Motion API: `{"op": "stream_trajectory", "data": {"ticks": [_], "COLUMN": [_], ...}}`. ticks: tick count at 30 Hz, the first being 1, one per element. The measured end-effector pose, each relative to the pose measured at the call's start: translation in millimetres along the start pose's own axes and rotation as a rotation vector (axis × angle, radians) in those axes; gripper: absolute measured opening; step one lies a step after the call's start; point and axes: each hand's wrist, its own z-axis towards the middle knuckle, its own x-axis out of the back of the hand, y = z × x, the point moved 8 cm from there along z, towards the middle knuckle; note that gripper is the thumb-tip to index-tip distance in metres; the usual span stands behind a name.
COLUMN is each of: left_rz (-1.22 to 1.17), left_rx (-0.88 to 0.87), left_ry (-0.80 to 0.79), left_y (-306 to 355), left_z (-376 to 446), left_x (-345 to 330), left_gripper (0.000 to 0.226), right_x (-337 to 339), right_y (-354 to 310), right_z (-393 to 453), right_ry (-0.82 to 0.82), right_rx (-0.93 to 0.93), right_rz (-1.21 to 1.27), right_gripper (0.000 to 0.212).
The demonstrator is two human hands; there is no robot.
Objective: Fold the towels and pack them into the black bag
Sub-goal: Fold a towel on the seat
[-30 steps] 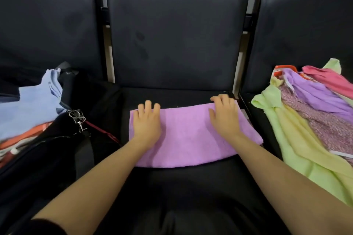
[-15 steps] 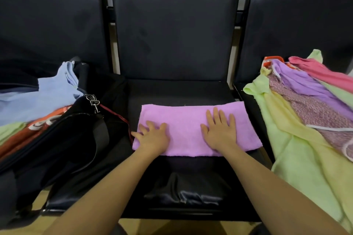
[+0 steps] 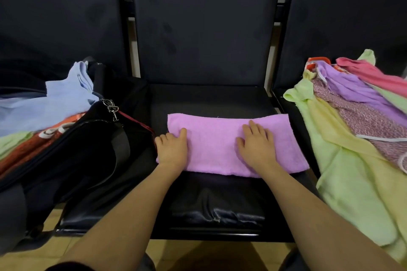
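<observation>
- Pink towel (image 3: 222,145) lying flat on the middle seat (image 3: 209,196), folded into a long strip, long axis running left to right across the seat.
- Left hand (image 3: 172,149) resting on the strip's left end, fingers loosely bent at the short edge; cannot tell whether pinching cloth or only pressing.
- Right hand (image 3: 256,145) flat on the strip right of centre, fingers straight and a little spread, pointing away from the body, holding nothing.
- Likely next: folding end over end along the long axis. Left end directly under the left fingers; right end lying beyond the right hand, toward the heap.
- Black bag (image 3: 88,149) just beside the towel's left end, slumped over the left seat, metal clip (image 3: 111,108) on its top edge; left hand much the nearer for packing.
- Light blue cloth (image 3: 44,105) and an orange-red piece (image 3: 28,149) lying in or on the bag; cannot tell which.
- Heap of unfolded towels (image 3: 356,138) on the right seat, green, yellow, purple, pink and speckled, near the strip's right end without touching.
- Nothing lying between towel and bag; bag's mouth sagging, perhaps needing to be held apart.
</observation>
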Motion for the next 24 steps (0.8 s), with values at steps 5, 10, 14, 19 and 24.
{"op": "stream_trajectory", "data": {"ticks": [5,10,14,19,24], "left_rz": [-0.138,-0.152,-0.155,-0.241,-0.712], "left_rx": [-0.089,-0.055,-0.084,-0.12,-0.239], "left_ry": [0.046,0.127,0.22,0.251,0.079], "left_y": [5.7,-8.5,-26.1,-29.5,-14.2], "left_z": [5.6,3.7,-1.3,-11.0,-9.9], "left_x": [17.1,50.3,71.6,78.9,70.1], "left_gripper": [0.052,0.064,0.071,0.071,0.064], "right_x": [-12.1,-44.2,-56.3,-62.0,-14.3], "right_y": [-16.0,-36.7,-67.8,-102.1,-88.7], "right_z": [-3.2,1.2,2.2,5.1,10.7], "right_ry": [-0.099,-0.289,-0.365,-0.401,-0.077], "right_rx": [0.192,0.176,0.181,0.212,0.094], "right_rz": [0.085,-0.016,0.046,0.272,0.993], "right_gripper": [0.053,0.061,0.062,0.059,0.026]}}
